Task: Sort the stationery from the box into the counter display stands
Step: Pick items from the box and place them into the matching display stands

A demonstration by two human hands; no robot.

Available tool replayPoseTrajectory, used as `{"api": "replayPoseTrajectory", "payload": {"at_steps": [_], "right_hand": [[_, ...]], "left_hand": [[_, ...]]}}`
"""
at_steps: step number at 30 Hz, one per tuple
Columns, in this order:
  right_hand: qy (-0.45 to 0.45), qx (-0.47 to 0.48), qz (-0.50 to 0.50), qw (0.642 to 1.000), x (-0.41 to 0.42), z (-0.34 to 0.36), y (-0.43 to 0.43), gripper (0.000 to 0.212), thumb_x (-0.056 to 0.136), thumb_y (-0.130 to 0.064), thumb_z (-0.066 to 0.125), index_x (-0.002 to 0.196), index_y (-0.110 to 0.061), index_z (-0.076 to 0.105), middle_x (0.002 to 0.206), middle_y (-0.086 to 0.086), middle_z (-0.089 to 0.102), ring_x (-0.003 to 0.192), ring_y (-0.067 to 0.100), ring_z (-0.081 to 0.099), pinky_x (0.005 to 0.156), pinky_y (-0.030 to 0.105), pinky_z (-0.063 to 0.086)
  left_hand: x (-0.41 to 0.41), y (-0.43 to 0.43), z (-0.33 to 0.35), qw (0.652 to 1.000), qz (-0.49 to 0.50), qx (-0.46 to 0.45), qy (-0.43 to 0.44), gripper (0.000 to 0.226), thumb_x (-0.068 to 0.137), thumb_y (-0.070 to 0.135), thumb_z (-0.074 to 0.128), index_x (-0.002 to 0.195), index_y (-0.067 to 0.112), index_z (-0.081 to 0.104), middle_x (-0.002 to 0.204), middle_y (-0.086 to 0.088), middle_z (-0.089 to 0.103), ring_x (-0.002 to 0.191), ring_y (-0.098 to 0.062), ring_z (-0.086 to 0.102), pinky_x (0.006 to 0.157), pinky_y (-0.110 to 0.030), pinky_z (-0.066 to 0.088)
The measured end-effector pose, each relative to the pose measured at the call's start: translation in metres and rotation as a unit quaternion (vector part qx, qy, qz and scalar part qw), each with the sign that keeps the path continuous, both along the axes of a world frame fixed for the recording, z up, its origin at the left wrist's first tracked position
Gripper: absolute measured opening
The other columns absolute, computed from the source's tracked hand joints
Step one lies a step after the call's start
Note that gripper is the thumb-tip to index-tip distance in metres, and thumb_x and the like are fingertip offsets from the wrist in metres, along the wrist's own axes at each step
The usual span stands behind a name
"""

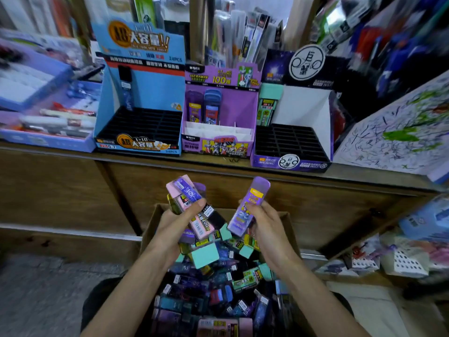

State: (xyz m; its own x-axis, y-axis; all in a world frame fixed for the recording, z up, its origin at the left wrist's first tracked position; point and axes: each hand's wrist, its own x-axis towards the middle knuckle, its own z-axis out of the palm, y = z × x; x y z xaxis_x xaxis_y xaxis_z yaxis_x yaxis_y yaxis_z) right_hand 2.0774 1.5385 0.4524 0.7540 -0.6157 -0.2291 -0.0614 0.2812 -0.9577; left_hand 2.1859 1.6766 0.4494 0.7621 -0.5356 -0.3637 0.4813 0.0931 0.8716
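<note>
Left hand [176,221] grips a loose stack of lead cases [187,191]. Right hand [261,216] pinches one purple case [251,203]. Both are over the open box [151,227]. The overfull left grip may shed cases. Matching purple stand [220,113] sits at the front edge of the counter [60,153], middle.

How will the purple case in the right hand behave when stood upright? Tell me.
Likely stiff and light: the purple case looks like hard plastic, and the right hand holds it in its fingers. Possibly slippery, as its face looks glossy. Tall and narrow, it may tip unless slotted.
</note>
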Motion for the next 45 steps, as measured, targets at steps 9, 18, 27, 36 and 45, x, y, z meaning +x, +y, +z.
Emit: {"api": "replayPoseTrajectory", "payload": {"at_steps": [9,18,27,36,45], "right_hand": [[-0.113,-0.167,0.048,0.978,0.056,0.09,-0.034,0.024,0.092,-0.003,0.053,0.109,-0.02,0.058,0.095,0.001,0.068,0.084,0.009,0.066,0.068,0.02,0.054],[-0.116,-0.41,0.034,0.904,0.144,0.158,-0.029,0.013,0.091,-0.018,0.06,0.097,-0.027,0.053,0.083,-0.006,0.062,0.076,0.007,0.061,0.071,0.02,0.048],[-0.076,-0.527,0.048,0.845,0.168,0.162,-0.041,0.024,0.09,-0.025,0.062,0.108,-0.011,0.056,0.099,0.01,0.065,0.096,0.026,0.058,0.085,0.046,0.047],[-0.076,-0.519,0.052,0.85,0.171,0.157,-0.051,0.026,0.088,-0.021,0.064,0.11,-0.022,0.049,0.1,0.004,0.065,0.097,0.017,0.06,0.089,0.041,0.048],[-0.05,-0.576,0.016,0.816,0.176,0.146,-0.048,0.032,0.085,-0.019,0.068,0.113,-0.016,0.053,0.097,0.0,0.052,0.097,0.022,0.053,0.088,0.04,0.046]], "left_hand": [[0.038,-0.001,0.055,0.996,0.038,-0.022,-0.073,0.009,0.079,0.025,0.068,0.084,0.02,0.064,0.065,0.005,0.073,0.054,-0.008,0.068,0.041,-0.017,0.047],[0.066,0.016,0.078,0.993,0.045,-0.061,-0.095,0.016,0.075,0.025,0.069,0.09,0.02,0.067,0.073,0.003,0.074,0.063,-0.011,0.07,0.048,-0.02,0.051],[0.072,0.02,0.079,0.992,0.037,-0.073,-0.094,0.025,0.067,0.031,0.071,0.091,0.024,0.069,0.08,0.0,0.074,0.069,-0.015,0.071,0.052,-0.022,0.053],[0.074,0.024,0.082,0.993,0.018,-0.058,-0.103,0.021,0.066,0.036,0.071,0.086,0.029,0.072,0.081,0.0,0.074,0.069,-0.016,0.071,0.05,-0.025,0.053],[0.073,0.022,0.084,0.993,0.024,-0.057,-0.103,0.028,0.066,0.033,0.071,0.092,0.024,0.068,0.081,-0.001,0.074,0.07,-0.015,0.071,0.051,-0.022,0.052]]}}
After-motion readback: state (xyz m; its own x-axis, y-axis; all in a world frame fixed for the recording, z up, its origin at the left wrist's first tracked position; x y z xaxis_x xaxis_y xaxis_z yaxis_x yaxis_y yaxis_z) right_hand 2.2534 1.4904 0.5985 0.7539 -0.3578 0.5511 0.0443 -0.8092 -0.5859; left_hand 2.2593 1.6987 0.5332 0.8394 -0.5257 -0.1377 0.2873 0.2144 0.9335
